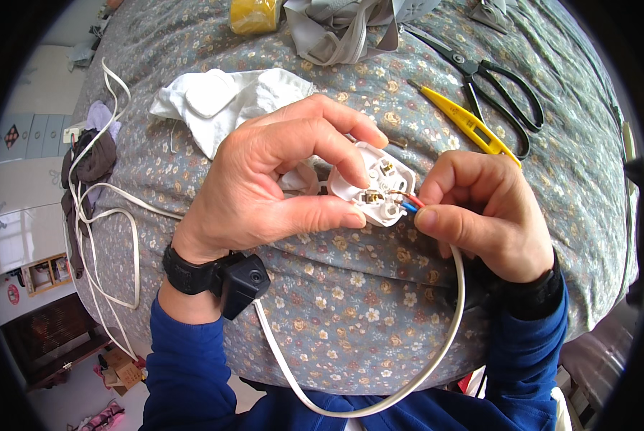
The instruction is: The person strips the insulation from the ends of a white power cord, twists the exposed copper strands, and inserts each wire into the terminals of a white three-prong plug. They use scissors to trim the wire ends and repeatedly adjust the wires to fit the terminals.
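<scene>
My left hand (279, 172) grips a white plastic plug housing (401, 172), its inside facing up with brass terminals showing. Thumb and index finger press on it from the left. Between the thumb and fingers of my right hand (473, 208) is the end of a white cable (457, 280). Red and blue wires (411, 204) come out of that end, and bare copper reaches toward the terminals; whether it sits in one I cannot tell. The cable loops down past my lap and back up under my left wrist. Behind the left hand lies a white cloth (257, 93).
A yellow voltage tester pen (465, 118) and black-handled scissors (480, 72) lie at the far right on the flowered cloth (365, 302). A yellow tape roll (254, 16) and a grey bag (343, 32) are at the back. More white cable (136, 251) trails off the left edge.
</scene>
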Motion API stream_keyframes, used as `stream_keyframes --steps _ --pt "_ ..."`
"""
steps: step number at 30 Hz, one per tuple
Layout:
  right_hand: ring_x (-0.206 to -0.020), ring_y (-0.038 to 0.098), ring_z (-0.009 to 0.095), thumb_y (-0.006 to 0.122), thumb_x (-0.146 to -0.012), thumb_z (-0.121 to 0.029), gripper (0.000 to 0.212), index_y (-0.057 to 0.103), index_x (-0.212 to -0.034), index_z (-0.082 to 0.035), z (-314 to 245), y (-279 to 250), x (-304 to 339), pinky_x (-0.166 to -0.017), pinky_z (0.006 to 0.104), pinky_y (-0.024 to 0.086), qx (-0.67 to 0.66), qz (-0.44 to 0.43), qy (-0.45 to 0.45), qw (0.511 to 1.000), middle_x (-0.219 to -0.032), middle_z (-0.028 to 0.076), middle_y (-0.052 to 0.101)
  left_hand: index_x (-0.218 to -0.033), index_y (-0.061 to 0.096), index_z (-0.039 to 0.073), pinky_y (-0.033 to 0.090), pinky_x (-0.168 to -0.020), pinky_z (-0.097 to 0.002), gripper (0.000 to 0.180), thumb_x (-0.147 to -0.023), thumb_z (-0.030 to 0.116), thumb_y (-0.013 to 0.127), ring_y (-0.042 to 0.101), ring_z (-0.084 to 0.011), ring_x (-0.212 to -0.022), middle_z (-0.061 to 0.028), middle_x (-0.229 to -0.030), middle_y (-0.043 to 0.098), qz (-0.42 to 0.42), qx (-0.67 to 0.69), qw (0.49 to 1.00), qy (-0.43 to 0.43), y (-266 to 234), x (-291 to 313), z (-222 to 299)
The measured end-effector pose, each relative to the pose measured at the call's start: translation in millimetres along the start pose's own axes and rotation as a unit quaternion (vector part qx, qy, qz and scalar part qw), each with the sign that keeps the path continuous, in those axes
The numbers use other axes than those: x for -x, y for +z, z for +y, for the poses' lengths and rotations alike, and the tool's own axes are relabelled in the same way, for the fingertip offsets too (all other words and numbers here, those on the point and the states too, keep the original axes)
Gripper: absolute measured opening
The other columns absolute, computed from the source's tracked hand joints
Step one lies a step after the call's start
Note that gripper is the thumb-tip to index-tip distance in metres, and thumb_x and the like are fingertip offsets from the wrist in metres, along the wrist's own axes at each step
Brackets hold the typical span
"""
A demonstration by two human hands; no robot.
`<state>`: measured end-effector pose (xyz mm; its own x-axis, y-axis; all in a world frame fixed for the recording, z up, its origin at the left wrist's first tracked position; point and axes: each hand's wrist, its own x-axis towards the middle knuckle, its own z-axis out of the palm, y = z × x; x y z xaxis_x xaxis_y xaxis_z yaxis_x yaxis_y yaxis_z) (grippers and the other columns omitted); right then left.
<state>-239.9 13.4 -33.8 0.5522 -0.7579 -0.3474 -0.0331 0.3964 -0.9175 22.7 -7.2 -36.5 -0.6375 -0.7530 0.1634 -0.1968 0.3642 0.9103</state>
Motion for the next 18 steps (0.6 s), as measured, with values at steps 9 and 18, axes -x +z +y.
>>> stream_keyframes --steps 9,18 --pt "-0.052 0.055 0.003 0.075 -0.085 -0.010 0.016 0.061 -0.083 0.000 -2.5 -1.4 -1.3 -0.048 0.0159 0.040 0.020 0.003 -0.007 1.000 -0.068 -0.001 0.061 -0.096 0.065 0.002 0.053 -0.093 -0.0347 0.033 -0.071 0.005 0.085 0.063 -0.0245 -0.110 -0.0227 -0.122 0.059 -0.005 0.039 0.999 -0.027 2.0 0.3 -0.6" --pt "-0.051 0.054 0.003 0.073 -0.083 -0.006 0.013 0.063 -0.084 0.001 -3.6 1.3 -2.4 -0.047 0.0166 0.039 0.015 0.002 0.002 1.000 -0.068 -0.001 0.061 -0.096 0.064 0.002 0.051 -0.095 -0.0361 0.033 -0.071 0.007 0.085 0.062 -0.0254 -0.111 -0.0235 -0.123 0.059 -0.009 0.036 0.999 -0.028 3.4 -0.5 -1.1"
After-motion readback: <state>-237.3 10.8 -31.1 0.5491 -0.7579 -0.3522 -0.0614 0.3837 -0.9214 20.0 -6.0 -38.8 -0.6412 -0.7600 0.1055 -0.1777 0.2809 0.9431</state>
